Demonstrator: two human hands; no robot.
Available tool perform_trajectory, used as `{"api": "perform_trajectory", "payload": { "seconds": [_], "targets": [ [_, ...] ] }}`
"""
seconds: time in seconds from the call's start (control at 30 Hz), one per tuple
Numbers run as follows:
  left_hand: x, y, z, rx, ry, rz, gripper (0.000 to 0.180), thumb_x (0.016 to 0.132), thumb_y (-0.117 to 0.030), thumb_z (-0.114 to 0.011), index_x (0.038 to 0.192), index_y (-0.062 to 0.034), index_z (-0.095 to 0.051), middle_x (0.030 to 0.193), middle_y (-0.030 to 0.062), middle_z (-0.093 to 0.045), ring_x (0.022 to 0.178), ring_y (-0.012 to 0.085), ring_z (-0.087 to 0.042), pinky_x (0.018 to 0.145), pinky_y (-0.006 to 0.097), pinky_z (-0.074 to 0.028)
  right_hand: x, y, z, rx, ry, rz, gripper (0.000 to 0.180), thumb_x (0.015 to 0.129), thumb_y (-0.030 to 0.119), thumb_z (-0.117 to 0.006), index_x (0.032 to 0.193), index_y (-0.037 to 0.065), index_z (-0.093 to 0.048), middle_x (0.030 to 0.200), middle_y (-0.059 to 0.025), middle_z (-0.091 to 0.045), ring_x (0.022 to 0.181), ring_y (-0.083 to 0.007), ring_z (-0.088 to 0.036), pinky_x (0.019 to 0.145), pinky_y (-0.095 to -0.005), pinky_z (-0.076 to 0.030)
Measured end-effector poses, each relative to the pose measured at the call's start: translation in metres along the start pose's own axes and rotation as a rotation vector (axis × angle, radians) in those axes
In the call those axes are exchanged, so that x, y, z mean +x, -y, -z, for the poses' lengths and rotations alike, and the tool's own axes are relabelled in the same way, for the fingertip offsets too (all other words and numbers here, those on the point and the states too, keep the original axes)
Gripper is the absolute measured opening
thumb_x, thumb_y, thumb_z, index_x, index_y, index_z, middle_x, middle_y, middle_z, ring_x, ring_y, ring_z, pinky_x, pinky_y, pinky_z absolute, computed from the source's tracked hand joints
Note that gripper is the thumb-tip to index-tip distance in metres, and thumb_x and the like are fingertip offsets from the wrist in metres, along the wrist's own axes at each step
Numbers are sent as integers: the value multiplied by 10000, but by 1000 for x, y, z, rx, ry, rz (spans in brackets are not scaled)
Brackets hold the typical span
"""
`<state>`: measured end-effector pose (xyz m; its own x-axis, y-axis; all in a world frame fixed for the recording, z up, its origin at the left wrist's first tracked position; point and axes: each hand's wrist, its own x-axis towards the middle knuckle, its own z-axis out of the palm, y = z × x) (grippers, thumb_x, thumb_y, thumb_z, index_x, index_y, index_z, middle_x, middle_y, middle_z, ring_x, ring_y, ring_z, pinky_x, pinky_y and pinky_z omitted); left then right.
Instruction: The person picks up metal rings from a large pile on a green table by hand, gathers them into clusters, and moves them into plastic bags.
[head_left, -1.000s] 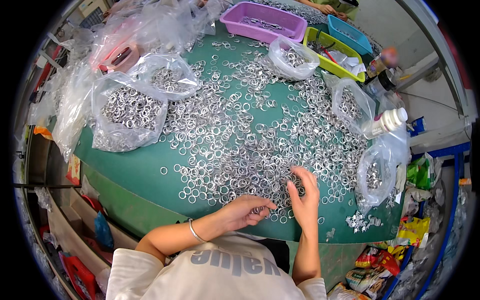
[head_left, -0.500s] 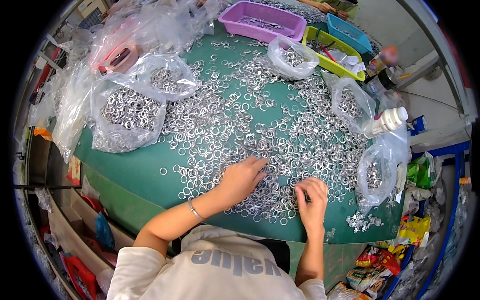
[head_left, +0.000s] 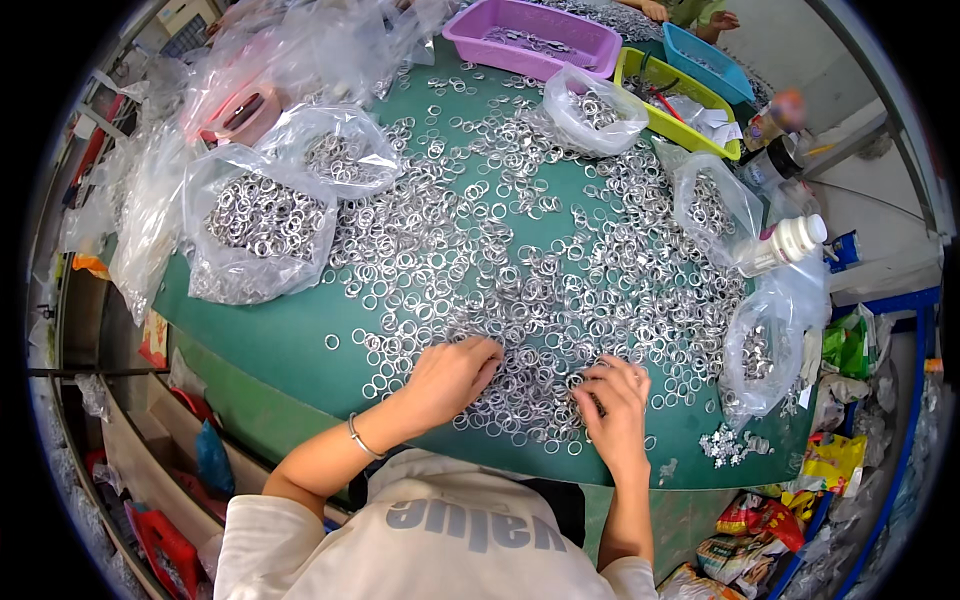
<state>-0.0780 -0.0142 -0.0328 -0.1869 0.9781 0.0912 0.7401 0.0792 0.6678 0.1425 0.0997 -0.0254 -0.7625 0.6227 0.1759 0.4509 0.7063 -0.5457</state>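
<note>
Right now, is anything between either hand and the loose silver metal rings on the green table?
Nothing visible. The left hand and right hand both rest directly on the loose silver metal rings.

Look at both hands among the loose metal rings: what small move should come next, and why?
Probably the right hand should close its fingers on the few rings under it and lift them. Both it and the left hand lie flat on the spread of silver rings on the green table, and neither visibly holds anything.

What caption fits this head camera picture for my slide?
Two bare hands, left hand and right hand, rest on a spread of silver metal rings on a green table.
</note>
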Motion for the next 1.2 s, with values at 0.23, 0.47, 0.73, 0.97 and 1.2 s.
{"api": "perform_trajectory", "payload": {
  "seconds": [0.23, 0.47, 0.73, 0.97, 1.2],
  "targets": [
    [22, -12, -13, 97, 68, -72, 254, 819, -206, -606, 1045, -91, -591, 780, 93, -618, 599, 299, -613, 497, 392, -480, 39, 25, -24, -55, -131, 6, 139, 700, 39, -686, 829, 50, -636, 928, -61, -548, 912, -256, -488, 835, -392, -322],
    [5, -13, 1, 79, 178, -24, 251, 785, -141, -594, 1025, -71, -574, 809, 121, -639, 637, 313, -623, 546, 417, -493, 37, 15, -20, 145, -95, -55, 70, 756, 21, -639, 804, 31, -588, 1006, -80, -554, 901, -233, -521, 806, -366, -373],
    [0, -16, 17, 126, 191, 19, 320, 818, -187, -580, 1125, -107, -541, 770, 101, -645, 617, 299, -619, 520, 396, -487, 29, 8, -15, 1806, -337, -585, 175, 898, 65, -491, 1072, 57, -504, 1019, -126, -554, 772, -201, -558, 625, -270, -434],
    [-27, -17, 11, 174, 181, 48, 278, 822, -164, -580, 1098, -128, -578, 724, 71, -625, 565, 277, -600, 479, 370, -471, 18, 6, -18, 1094, -95, -548, 63, 856, 33, -577, 913, 21, -601, 770, 0, -488, 650, -86, -450, 565, -196, -351],
    [-45, -3, 20, 129, 66, 162, 242, 819, -126, -582, 1059, -107, -605, 763, 97, -634, 559, 304, -585, 487, 382, -466, 23, 32, -8, 244, -17, -121, 199, 694, 41, -714, 875, 45, -630, 728, -50, -439, 663, -173, -438, 601, -288, -354]
  ]
}}
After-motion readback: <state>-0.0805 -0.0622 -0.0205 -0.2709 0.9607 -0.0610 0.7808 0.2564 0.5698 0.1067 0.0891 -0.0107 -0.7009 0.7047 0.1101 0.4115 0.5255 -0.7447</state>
